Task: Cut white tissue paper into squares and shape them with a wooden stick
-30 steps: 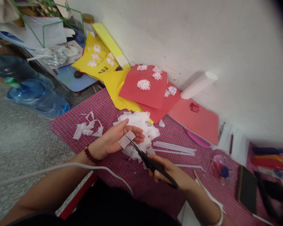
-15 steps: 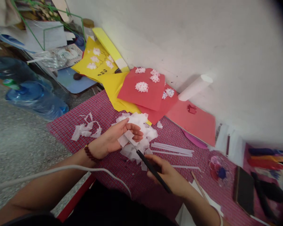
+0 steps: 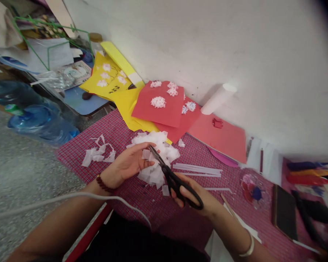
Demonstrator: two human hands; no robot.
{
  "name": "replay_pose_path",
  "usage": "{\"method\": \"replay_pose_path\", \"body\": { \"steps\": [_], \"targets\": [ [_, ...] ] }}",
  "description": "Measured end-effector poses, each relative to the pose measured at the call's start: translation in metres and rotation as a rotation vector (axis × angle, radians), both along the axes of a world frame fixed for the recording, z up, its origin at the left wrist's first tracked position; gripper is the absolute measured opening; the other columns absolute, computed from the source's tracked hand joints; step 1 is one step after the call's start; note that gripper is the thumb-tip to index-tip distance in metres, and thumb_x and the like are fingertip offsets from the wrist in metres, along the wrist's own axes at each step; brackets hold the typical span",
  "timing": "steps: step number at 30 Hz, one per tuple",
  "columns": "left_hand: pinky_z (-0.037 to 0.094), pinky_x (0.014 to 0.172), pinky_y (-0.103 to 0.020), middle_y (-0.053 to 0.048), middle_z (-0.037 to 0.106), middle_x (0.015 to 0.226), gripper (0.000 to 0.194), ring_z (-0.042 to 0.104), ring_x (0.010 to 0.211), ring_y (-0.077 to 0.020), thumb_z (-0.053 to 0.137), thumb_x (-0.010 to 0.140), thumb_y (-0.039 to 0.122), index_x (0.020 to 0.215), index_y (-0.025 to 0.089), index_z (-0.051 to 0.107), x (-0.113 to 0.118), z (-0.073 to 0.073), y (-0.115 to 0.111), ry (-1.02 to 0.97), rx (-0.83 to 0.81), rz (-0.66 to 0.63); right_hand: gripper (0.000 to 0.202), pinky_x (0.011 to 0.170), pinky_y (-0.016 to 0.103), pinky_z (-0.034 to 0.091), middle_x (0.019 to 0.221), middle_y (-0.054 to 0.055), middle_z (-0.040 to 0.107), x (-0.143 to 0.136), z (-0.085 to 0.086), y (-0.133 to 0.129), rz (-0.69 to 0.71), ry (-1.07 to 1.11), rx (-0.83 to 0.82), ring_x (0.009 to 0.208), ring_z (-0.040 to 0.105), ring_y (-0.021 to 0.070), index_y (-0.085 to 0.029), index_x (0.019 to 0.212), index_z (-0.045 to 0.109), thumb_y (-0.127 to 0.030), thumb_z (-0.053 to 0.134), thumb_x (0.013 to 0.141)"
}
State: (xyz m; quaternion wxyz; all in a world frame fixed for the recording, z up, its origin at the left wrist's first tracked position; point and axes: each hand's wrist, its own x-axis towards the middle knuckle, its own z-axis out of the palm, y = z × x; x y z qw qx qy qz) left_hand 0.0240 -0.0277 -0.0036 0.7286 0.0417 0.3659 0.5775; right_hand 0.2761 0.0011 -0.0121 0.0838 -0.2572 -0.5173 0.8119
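Black-handled scissors [image 3: 169, 176] are held in my right hand [image 3: 192, 194], fingers wrapped through the handles, blades pointing up and left. Their tips lie at the fingers of my left hand [image 3: 128, 162], which is palm up with its fingers curled. A small white paper piece [image 3: 145, 154] shows between the left thumb and fingers, partly hidden. Below and behind both hands lies a heap of white paper squares [image 3: 171, 154]. One loose square [image 3: 165, 190] rests just left of my right hand.
Paper scraps [image 3: 98, 154] lie on the checked tablecloth [image 3: 79, 145] at left. White strips [image 3: 198, 169], red sheets [image 3: 158, 114], a flower-shaped case [image 3: 252, 193] and a phone [image 3: 284, 211] surround the work area. A white cable [image 3: 71, 196] crosses my left forearm.
The scissors have turned so both handle loops show, and their blades now reach up to the left fingertips. The white piece in my left hand shows less. The view has shifted slightly.
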Motion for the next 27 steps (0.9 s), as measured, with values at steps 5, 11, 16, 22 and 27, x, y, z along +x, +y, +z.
{"method": "replay_pose_path", "body": {
  "steps": [5,11,16,22,27],
  "targets": [
    [0.059,0.061,-0.029,-0.007,0.069,0.091,0.02,0.067,0.074,-0.0168,0.05,0.092,0.026,0.093,0.014,0.066,0.0,-0.005,0.005,-0.053,0.012,-0.014,0.063,0.063,0.026,0.036,0.087,0.005,0.057,0.001,-0.01,-0.003,0.018,0.186,-0.283,0.067,0.051,0.0116,-0.017,0.13,0.054,-0.062,0.058,0.086],
    [0.058,0.075,-0.03,-0.006,0.07,0.085,0.026,0.069,0.075,-0.0164,0.049,0.092,0.031,0.084,0.014,0.067,-0.006,-0.005,0.011,0.014,0.03,0.009,0.058,0.063,0.027,0.034,0.086,0.004,0.056,0.004,-0.002,0.003,0.016,0.275,-0.342,0.066,0.05,0.0127,-0.02,0.122,0.059,-0.064,0.058,0.084],
    [0.05,0.096,-0.037,-0.008,0.072,0.103,0.027,0.066,0.1,-0.0204,0.051,0.09,0.032,0.085,0.017,0.072,-0.013,0.008,0.006,0.524,0.207,-0.005,0.063,0.063,0.029,0.034,0.085,0.003,0.055,0.021,0.017,0.001,-0.042,0.225,-0.197,0.066,0.048,0.0137,-0.021,0.13,0.054,-0.065,0.054,0.086],
    [0.035,0.113,-0.042,-0.007,0.071,0.117,0.034,0.058,0.12,-0.0227,0.046,0.094,0.037,0.101,0.021,0.075,-0.012,0.029,-0.01,1.197,0.334,-0.051,0.062,0.061,0.029,0.032,0.083,0.003,0.056,0.053,0.024,-0.03,-0.16,0.184,-0.034,0.064,0.048,0.0142,-0.022,0.13,0.055,-0.066,0.054,0.086],
    [0.039,0.109,-0.042,-0.007,0.073,0.111,0.03,0.062,0.114,-0.0231,0.052,0.091,0.038,0.098,0.02,0.074,-0.004,0.02,-0.023,1.111,0.35,0.03,0.061,0.059,0.03,0.032,0.08,0.003,0.055,0.082,0.023,-0.067,-0.332,0.188,0.012,0.064,0.048,0.0155,-0.023,0.127,0.058,-0.066,0.057,0.084]
  ]
}}
